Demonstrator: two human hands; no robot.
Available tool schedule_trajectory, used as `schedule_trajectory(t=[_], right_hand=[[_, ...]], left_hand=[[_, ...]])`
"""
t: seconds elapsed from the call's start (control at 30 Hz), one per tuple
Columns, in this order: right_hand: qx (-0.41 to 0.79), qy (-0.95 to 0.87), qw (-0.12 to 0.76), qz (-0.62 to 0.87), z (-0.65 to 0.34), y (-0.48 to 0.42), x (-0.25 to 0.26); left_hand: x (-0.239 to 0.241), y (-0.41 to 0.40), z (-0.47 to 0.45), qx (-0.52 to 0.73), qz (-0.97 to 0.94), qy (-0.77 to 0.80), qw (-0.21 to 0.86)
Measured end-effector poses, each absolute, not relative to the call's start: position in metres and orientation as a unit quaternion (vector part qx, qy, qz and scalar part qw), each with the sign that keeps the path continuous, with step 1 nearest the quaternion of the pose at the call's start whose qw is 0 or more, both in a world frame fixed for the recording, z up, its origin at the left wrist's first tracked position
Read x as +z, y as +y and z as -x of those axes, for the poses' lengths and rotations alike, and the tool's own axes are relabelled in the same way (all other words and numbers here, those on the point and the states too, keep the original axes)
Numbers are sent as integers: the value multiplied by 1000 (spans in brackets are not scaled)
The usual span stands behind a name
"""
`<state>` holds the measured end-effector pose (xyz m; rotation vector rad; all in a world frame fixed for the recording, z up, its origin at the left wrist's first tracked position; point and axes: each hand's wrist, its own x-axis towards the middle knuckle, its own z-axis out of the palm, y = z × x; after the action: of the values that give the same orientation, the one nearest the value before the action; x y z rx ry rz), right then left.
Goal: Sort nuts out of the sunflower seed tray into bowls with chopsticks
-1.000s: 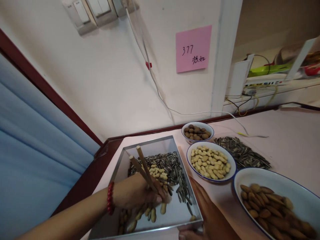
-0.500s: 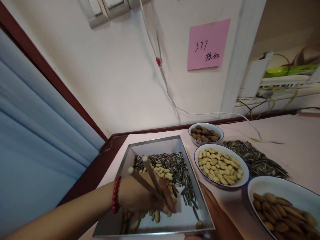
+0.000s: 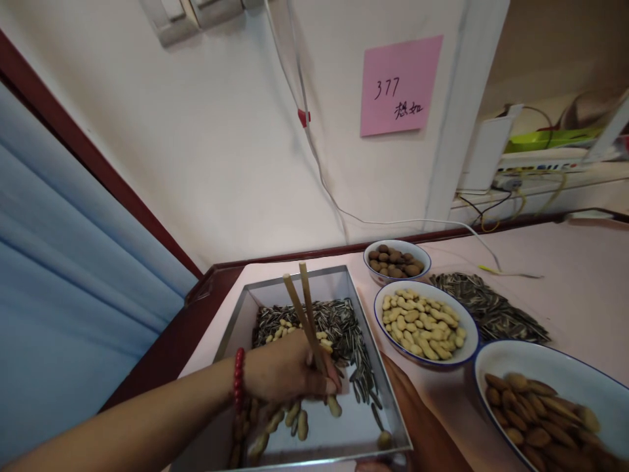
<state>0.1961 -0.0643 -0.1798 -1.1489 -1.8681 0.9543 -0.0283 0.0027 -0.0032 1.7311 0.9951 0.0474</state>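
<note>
My left hand (image 3: 280, 370), wearing a red bead bracelet (image 3: 238, 380), is closed around a pair of wooden chopsticks (image 3: 301, 305) over a shallow metal tray (image 3: 388, 396). Their upper ends point up; the lower tips are hidden by my fingers. One peanut (image 3: 335, 406) is just under my fingertips; whether the chopsticks pinch it I cannot tell. Striped sunflower seeds (image 3: 339, 321) line the tray's far and right parts, with peanuts among them and more peanuts (image 3: 272, 423) at the near left. Along the tray's right outer wall, my right hand (image 3: 417, 419) grips its near right corner.
Right of the tray stand a bowl of round brown nuts (image 3: 396, 262), a bowl of peanuts (image 3: 422, 324) and a bowl of long brown nuts (image 3: 545, 413). A sunflower seed pile (image 3: 486, 308) lies behind them. A white cable (image 3: 413, 221) runs down the wall onto the table.
My left hand has turned, swinging the chopsticks more upright with their upper ends to the right. The view has shifted slightly. My right hand stays at the tray.
</note>
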Motion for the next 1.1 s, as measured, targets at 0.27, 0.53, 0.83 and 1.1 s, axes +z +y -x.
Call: schedule_trajectory(t=[0.27,0.53,0.83,1.1], right_hand=[[385,-726,376,429,-201,-72,-140],[413,-721,336,443,-192,-66,-127],[453,-708,247,482,-189,-57,-132],[413,-698,368,454,-193,-76,-135]], left_hand=[[51,8,50,134,-582,500,627],[115,32,-12,221,-669,421,571],[74,56,-98,191,-693,440,539],[102,14,-11,168,-732,411,516]])
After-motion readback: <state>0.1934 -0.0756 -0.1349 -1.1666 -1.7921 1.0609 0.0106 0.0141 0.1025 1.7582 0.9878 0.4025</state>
